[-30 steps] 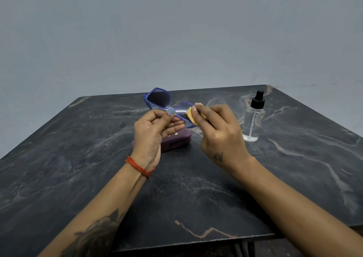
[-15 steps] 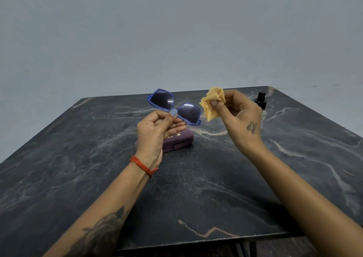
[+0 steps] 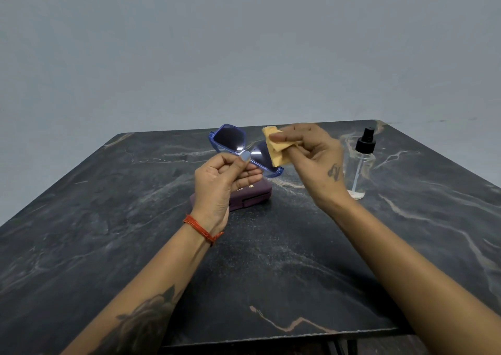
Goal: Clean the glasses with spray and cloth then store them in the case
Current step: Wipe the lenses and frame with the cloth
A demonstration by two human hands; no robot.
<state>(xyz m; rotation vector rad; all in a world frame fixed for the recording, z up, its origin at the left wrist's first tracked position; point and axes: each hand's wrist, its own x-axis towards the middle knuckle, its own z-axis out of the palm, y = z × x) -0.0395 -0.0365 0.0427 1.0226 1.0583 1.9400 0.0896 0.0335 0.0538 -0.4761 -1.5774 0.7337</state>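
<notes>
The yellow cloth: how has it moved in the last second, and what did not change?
The right hand lifted the yellow cloth off the glasses, then brought it back over the right-side lens. The left hand holds the glasses at the bridge as before; case and spray bottle stayed put.

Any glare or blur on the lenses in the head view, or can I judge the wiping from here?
Head view: soft, even light; a small bright glint on the glasses near the bridge; the right hand and cloth are slightly motion-blurred; wide-angle bending at the table edges. Smears cannot be judged.
</notes>
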